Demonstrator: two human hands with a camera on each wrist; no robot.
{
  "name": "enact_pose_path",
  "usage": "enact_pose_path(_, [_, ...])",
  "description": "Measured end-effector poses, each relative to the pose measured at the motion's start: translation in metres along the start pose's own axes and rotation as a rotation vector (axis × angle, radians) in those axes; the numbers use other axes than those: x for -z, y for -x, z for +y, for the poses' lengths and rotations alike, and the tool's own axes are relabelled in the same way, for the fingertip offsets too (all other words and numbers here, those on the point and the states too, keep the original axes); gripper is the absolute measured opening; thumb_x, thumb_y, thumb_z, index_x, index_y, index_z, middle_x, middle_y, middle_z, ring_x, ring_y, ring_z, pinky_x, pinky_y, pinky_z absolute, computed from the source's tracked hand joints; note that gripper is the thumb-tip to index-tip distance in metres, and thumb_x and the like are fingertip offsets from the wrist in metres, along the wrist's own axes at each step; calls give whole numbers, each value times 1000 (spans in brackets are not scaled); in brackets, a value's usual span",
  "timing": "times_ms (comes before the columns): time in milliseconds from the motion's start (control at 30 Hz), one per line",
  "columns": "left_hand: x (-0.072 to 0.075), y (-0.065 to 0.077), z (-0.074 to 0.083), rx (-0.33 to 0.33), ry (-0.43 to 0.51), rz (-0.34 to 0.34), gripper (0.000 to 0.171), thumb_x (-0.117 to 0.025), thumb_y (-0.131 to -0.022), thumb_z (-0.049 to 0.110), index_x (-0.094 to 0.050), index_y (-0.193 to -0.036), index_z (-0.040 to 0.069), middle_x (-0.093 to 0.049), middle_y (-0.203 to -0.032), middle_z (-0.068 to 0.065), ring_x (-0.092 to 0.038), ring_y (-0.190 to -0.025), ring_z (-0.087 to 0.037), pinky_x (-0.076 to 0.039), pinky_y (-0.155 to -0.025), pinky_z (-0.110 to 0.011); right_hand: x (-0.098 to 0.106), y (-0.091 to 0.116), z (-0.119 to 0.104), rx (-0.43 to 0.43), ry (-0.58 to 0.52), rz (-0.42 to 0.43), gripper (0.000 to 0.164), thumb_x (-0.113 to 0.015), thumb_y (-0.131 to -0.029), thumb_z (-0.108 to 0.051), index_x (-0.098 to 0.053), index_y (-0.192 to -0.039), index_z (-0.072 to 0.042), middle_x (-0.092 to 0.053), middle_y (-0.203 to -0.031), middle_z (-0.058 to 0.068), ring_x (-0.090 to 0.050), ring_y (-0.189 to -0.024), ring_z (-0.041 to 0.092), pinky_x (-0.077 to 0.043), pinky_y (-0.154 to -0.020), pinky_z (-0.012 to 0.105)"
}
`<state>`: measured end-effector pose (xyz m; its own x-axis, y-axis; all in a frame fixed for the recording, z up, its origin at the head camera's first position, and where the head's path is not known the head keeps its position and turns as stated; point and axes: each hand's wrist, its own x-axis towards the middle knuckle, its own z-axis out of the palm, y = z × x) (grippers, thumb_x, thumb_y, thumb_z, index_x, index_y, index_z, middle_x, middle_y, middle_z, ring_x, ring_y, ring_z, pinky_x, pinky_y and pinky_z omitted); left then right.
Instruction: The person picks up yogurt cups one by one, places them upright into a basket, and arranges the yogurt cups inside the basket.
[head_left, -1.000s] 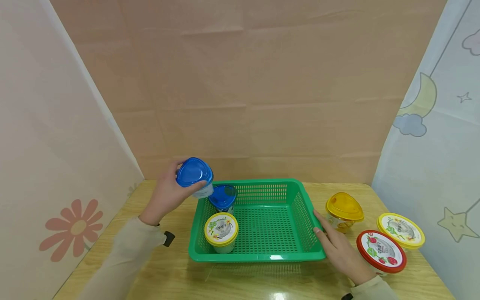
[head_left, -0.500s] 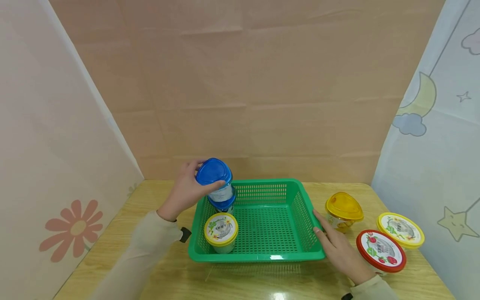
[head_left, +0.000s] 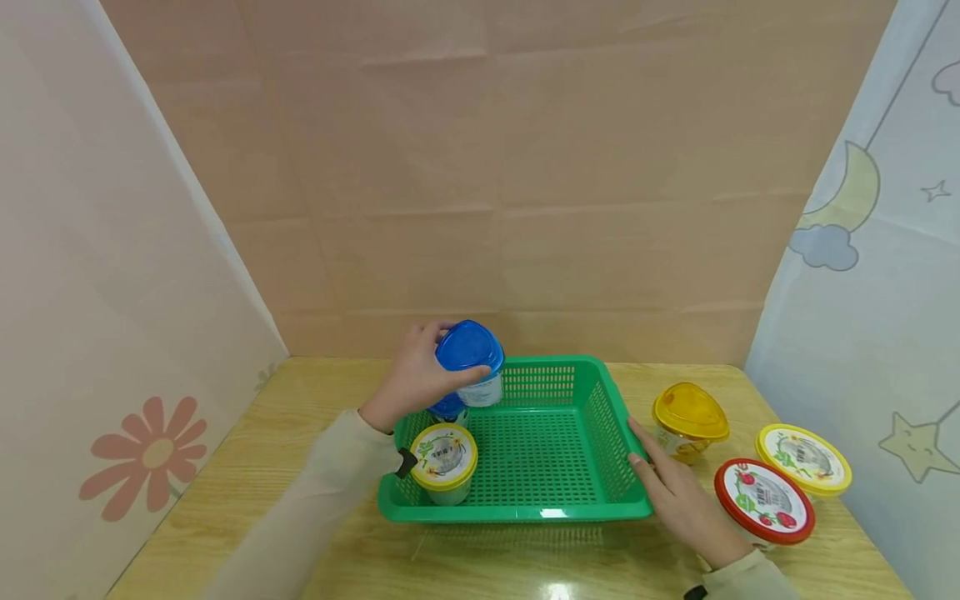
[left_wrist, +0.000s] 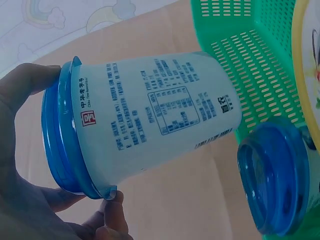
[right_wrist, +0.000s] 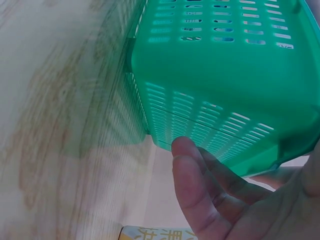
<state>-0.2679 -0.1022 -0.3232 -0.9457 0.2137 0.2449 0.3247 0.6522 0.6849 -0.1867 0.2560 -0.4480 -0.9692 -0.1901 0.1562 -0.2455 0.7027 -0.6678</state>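
My left hand (head_left: pixel 420 371) grips a plastic cup with a blue lid (head_left: pixel 471 346) by its lid, above the back left of a green basket (head_left: pixel 517 515). In the left wrist view the cup's white printed side (left_wrist: pixel 160 110) faces the camera, and fingers lie along the lid's edge. Below it in the basket stands another blue-lidded cup (head_left: pixel 448 408), partly hidden. In front of that is a round cup with a yellow-rimmed lid (head_left: pixel 445 456). My right hand (head_left: pixel 682 504) holds the basket's right side, thumb at the rim and other fingers (right_wrist: pixel 192 185) by the outer wall.
Right of the basket on the wooden table (head_left: pixel 277 417) stand an amber-lidded cup (head_left: pixel 690 412), a red-rimmed cup (head_left: pixel 765 500) and another yellow-rimmed cup (head_left: pixel 806 458). A brown backdrop (head_left: pixel 487 208) rises behind, with patterned side panels (head_left: pixel 892 350).
My left hand has carried the blue-lidded cup rightward, from the basket's left edge to over its back left part. The right hand has stayed on the basket's right side.
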Motion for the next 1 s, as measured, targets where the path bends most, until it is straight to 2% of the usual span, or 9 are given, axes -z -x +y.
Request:
enact_pose_path(367, [-27, -13, 1, -4, -45, -83, 81, -82, -77, 52, -50, -144, 18, -49, -137, -12, -42, -128, -33, -50, -93, -57, -2, 0, 2, 2, 1, 18, 55, -35, -111, -34, -22, -161, -14, -36, -155, 28, -43, -133, 51, -38, -100, 70])
enact_pose_path(600, [-41, -21, -9, 22, -84, -151, 81, -82, -76, 55, -52, -141, 19, -49, -135, -13, -43, -126, -33, -51, -93, -55, -2, -1, 2, 0, 1, 14, 56, -35, -111, -35, -21, -161, -15, -36, -155, 28, -43, -134, 51, -38, -99, 70])
enact_pose_path(1000, [-49, -28, -14, 38, -206, -254, 80, -82, -77, 51, -55, -141, 10, -55, -139, -15, -41, -133, -38, -47, -99, -55, -3, -1, 2, 17, 2, 37, 54, -36, -111, -32, -23, -160, -13, -37, -154, 28, -43, -133, 52, -37, -100, 70])
